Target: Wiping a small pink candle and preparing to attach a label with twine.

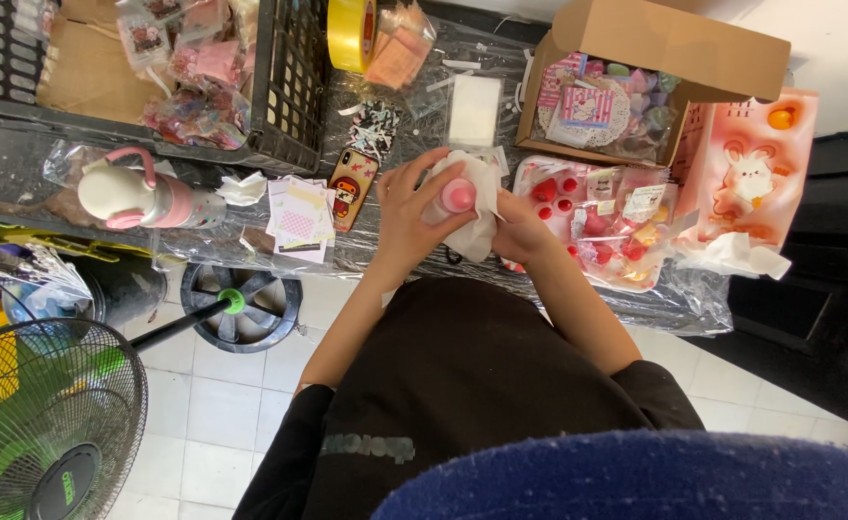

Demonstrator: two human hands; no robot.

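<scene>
Two hands meet over the table edge around one small pink bottle point(458, 195) wrapped in white tissue point(477, 217). The left hand point(407, 214) curls its fingers point(422, 173) over the top and near side of the wrapped bottle, thumb pressed against the tissue just below the rounded pink cap. The right hand point(518, 229) grips the tissue from the other side, its fingers tucked under the paper so that their tips are hidden; how tightly they press cannot be told. Only the bottle's pink cap shows, poking out between the two hands.

Just left of the left hand lies a phone point(352, 188) in a reddish cartoon case, and beyond it a small stack of pale printed cards point(301, 218). Right of the right hand sits a clear tray of red and pink trinkets point(597, 226), with a pink rabbit-printed box point(751, 173) beside it and crumpled tissue at its foot. Behind the hands stand an open cardboard box point(669, 43) of pastel items, a roll of yellow tape point(351, 34) and a black plastic crate point(284, 106). Farther left rests a white and pink water bottle point(135, 197) on its side. Below the table stands a green floor fan point(49, 414) on white tiles.
</scene>
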